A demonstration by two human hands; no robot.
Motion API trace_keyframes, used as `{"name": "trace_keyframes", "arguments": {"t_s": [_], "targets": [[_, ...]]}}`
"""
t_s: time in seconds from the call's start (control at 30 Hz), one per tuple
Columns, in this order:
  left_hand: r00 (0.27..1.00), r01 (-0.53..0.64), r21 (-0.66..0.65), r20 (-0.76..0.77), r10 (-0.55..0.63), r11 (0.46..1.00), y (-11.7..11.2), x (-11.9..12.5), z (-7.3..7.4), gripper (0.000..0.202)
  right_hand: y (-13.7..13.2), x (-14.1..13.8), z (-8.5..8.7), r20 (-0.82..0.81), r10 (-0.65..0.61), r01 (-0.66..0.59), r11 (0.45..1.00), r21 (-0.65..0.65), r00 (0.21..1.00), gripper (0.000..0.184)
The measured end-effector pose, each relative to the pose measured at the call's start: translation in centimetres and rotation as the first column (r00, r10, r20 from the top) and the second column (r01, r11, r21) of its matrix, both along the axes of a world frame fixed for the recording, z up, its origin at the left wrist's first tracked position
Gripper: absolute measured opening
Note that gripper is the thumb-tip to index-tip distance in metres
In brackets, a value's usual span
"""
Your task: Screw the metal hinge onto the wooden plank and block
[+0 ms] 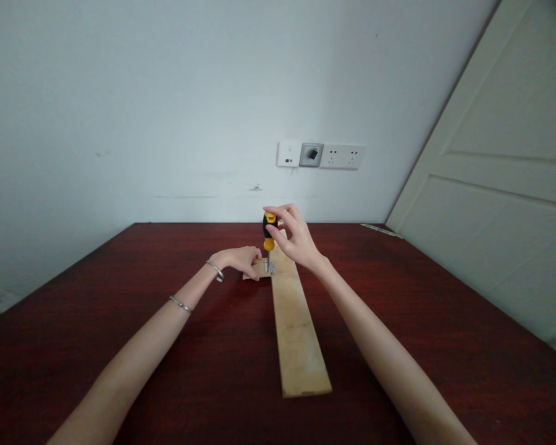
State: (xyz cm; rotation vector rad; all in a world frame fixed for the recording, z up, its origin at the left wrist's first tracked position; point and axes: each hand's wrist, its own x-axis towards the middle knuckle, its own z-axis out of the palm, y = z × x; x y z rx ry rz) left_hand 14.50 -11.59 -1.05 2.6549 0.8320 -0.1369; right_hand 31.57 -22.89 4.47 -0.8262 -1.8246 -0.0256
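Note:
A long pale wooden plank (pixel 296 327) lies on the dark red table (pixel 120 321), running away from me. A small wooden block (pixel 260 269) sits against its far left side, joined by a small metal hinge (pixel 270 266). My left hand (pixel 240 259) presses down on that block, fingers curled over it. My right hand (pixel 294 238) pinches the top of a yellow and black screwdriver (pixel 269 230), which stands upright with its tip on the hinge.
A white wall rises behind the table, with a row of sockets and a switch (pixel 321 154). A white door (pixel 500 173) stands at the right. A thin pale strip (pixel 380 230) lies at the table's far right edge.

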Motion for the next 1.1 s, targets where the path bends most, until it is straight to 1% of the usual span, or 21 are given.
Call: {"name": "trace_keyframes", "arguments": {"t_s": [0.2,0.33,0.43,0.63,0.73,0.87,1.0,1.1], "targets": [[1.0,-0.004,-0.03,-0.001,0.004,1.0,-0.09,0.0,0.12,0.04,0.17,-0.2,-0.04,-0.003,-0.008,0.008,1.0,0.016,1.0,0.035],[1.0,0.005,-0.015,0.009,-0.005,1.0,-0.26,-0.01,0.32,0.04,-0.23,0.04,0.34,0.041,0.007,-0.008,1.0,0.009,0.999,0.035],[1.0,0.01,-0.001,0.009,-0.01,1.0,-0.26,-0.02,0.35,0.041,-0.03,0.17,0.24,0.057,0.0,-0.001,1.0,0.016,0.998,0.036],[1.0,0.006,-0.004,0.001,-0.006,1.0,-0.06,-0.02,0.15,0.041,0.28,-0.18,-0.12,0.006,-0.036,0.036,0.999,-0.003,0.999,0.036],[1.0,0.012,-0.007,0.007,-0.012,1.0,-0.05,-0.05,0.14,0.042,-0.06,-0.14,0.14,0.027,0.003,-0.003,1.0,-0.021,1.0,0.037],[1.0,0.003,-0.007,0.004,-0.003,1.0,-0.19,-0.08,0.25,0.041,-0.05,0.06,0.25,0.056,0.059,-0.06,0.998,-0.001,0.997,0.04],[1.0,-0.004,-0.02,-0.004,0.004,1.0,-0.35,-0.02,0.34,0.04,0.2,-0.11,-0.05,0.021,-0.005,0.005,1.0,0.0,1.0,0.034],[1.0,-0.001,-0.018,0.002,0.001,1.0,-0.37,0.03,0.37,0.041,-0.05,-0.22,0.02,0.015,-0.033,0.033,0.999,-0.009,0.999,0.035]]}}
